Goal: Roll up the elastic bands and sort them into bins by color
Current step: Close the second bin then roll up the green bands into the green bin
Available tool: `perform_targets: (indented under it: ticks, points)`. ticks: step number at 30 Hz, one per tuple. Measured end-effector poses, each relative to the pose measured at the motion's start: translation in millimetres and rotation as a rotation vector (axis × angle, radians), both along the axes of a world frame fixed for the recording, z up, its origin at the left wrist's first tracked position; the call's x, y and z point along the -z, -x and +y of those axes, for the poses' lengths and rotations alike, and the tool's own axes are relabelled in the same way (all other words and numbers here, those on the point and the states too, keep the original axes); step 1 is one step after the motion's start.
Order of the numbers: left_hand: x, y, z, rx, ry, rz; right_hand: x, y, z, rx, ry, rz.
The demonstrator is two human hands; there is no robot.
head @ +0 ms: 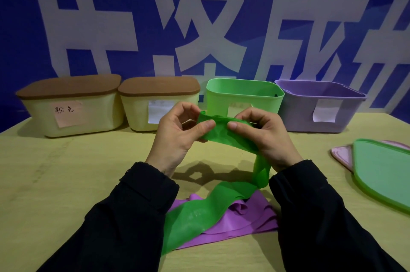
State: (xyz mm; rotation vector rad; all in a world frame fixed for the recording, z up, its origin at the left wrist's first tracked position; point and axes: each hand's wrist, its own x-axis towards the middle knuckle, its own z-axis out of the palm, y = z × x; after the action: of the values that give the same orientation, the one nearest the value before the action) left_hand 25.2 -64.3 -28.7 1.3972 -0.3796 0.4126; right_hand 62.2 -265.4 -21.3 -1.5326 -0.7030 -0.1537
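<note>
Two hands: my left hand (177, 136) and right hand (264, 136) are raised at the centre of the frame, each pinching the top end of the green band (219, 136) between thumb and curled fingers.
Green band: from my fingers it hangs down past my right wrist to the table (66, 172), then runs toward the lower centre, lying over the purple band (250, 220).
Purple band: crumpled on the table at lower centre between my black sleeves (124, 216), partly covered by the green one.
Open room: bare tabletop stretches across the left half of the frame and between my hands and the bins.
Bins: four stand in a row along the far table edge; the two cream bins (73, 114) at left have brown lids on, the green bin (244, 98) and purple bin (319, 112) at centre and right are open.
Right edge: a green lid (383, 174) lies over a pink lid (341, 154), both cut off by the frame.
Hard to make out: my hands hide part of the green bin's front and its label; its inside cannot be seen.
</note>
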Motion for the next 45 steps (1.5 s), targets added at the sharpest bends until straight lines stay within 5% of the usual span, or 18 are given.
perform_targets:
  ticks: [25,45]
  points:
    - [4,-1,0,-0.075,-0.128,0.073,9,-3,5,0.06,0.268,-0.095]
    - [-2,0,1,-0.064,0.071,0.038,5,-5,-2,0.148,0.053,-0.04]
